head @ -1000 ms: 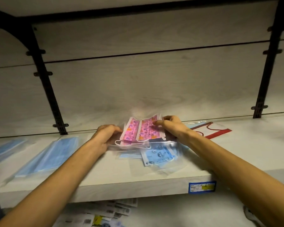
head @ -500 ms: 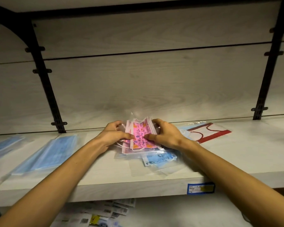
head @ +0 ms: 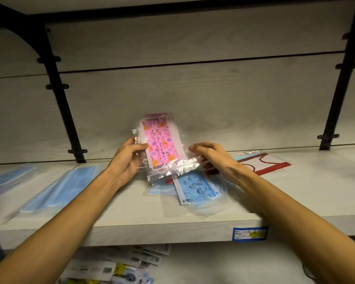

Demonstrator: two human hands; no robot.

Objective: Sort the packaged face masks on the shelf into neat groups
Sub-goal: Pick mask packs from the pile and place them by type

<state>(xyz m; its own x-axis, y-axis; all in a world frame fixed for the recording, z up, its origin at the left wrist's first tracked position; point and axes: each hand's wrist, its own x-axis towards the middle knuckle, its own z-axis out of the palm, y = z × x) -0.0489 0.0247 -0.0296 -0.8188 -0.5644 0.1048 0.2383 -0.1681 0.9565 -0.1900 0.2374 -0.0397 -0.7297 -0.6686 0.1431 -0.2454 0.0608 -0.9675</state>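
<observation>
Held upright above the shelf (head: 131, 218), pink printed masks (head: 159, 141) (in clear sleeves) pinched in the left hand (head: 129, 158) grip, right hand (head: 211, 158) fingers relaxed beside them.

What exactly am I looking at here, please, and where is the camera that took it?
No machine: a person's bare arms, filmed by a camera worn on their head, looking forward and down. The left hand grips a bundle of pink patterned masks in clear bags, raised and tilted. The right hand hovers beside it with curled fingers, seemingly holding nothing. On the shelf lie blue cartoon masks, plain blue masks and a red-edged packet.
</observation>
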